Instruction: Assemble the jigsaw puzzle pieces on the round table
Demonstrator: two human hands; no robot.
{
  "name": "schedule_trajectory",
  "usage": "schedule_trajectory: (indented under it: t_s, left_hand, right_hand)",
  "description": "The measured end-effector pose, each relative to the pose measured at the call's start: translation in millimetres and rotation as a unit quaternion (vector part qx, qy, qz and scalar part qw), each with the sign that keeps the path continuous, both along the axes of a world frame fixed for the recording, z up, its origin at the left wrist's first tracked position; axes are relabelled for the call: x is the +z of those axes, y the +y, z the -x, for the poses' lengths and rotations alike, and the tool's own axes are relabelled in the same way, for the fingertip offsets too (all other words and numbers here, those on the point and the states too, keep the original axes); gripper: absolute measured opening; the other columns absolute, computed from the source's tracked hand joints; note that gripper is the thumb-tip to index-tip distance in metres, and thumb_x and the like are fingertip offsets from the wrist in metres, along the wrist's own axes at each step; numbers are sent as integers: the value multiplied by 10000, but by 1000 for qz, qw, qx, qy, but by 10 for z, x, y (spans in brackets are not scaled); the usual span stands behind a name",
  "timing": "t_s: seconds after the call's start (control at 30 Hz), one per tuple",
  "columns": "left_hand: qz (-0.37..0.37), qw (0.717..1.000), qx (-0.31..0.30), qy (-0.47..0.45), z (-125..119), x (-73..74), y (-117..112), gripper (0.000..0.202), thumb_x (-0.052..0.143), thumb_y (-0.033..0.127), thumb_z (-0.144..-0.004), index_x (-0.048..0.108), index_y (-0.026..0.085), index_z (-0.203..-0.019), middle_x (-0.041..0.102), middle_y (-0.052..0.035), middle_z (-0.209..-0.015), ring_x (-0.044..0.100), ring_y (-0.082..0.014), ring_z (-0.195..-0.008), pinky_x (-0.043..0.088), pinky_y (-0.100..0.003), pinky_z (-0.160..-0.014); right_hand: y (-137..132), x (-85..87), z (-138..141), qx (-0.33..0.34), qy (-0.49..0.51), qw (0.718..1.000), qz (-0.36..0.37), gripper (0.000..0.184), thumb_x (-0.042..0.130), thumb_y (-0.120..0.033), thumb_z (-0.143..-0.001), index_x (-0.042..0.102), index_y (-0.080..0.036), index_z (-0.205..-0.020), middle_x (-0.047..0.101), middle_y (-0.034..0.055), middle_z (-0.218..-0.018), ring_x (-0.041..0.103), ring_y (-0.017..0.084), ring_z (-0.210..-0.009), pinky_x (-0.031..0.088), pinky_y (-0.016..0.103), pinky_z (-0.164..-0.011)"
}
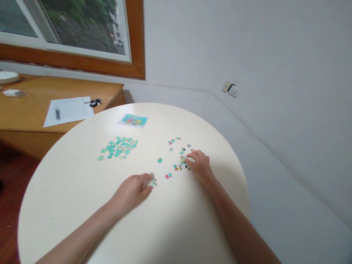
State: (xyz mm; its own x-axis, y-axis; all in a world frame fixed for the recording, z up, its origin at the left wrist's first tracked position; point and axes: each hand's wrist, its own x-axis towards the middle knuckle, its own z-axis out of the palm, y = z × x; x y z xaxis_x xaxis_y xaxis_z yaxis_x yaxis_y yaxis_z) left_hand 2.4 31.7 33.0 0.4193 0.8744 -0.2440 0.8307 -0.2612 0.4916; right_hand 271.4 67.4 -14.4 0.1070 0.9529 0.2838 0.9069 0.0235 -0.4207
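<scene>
Near the middle of the round table, my left hand [136, 187] has thumb and forefinger on either side of a small joined clump of puzzle pieces [154, 182], lying on the tabletop. Further right, my right hand [200, 164] reaches into a loose group of colourful puzzle pieces, its bent fingertips at one piece [182, 160]; the palm hides some others. Pink and teal joined pieces [168, 176] lie between my hands. A single green piece [160, 160] sits above them. Several more pieces [172, 141] are scattered beyond my right hand.
A spread of teal puzzle pieces [119, 147] lies on the left of the white table [68, 205]. Behind it rests a picture card [134, 120] with cartoon figures. A wooden desk [107, 88] holds paper [70, 108] and keys [95, 102]. A wall [288, 110] borders the right side.
</scene>
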Motion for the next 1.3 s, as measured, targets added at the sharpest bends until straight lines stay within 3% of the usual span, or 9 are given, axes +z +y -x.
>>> schedule_trajectory:
  t_s: [0.53,0.93,1.3]
  left_hand:
    - [-20,1000,4,-11,-15,13,-25,345,439,322,-797,629,186,-1051,627,-29,-657,587,-188,-627,360,-258,-551]
    - [-49,998,-1,-26,-9,-73,-21,353,440,318,-808,607,187,-1091,617,-16,-655,572,-167,-611,357,-252,-566]
    - [-53,998,-2,-28,-67,-18,-101,324,464,314,-786,628,170,-1025,579,-5,-639,534,-157,-579,337,-240,-544]
  right_hand:
    - [29,20,47,-20,-20,999,38,133,574,-203,-772,673,-238,-854,617,51,-1030,529,221,-1027,355,355,-825]
    - [-17,115,87,-22,-27,997,66,108,573,-217,-803,648,-218,-881,601,68,-1096,503,233,-1067,327,395,-895]
    - [-14,119,99,-15,-29,997,64,88,564,-207,-819,630,-203,-878,609,79,-1049,521,229,-1029,326,391,-876]
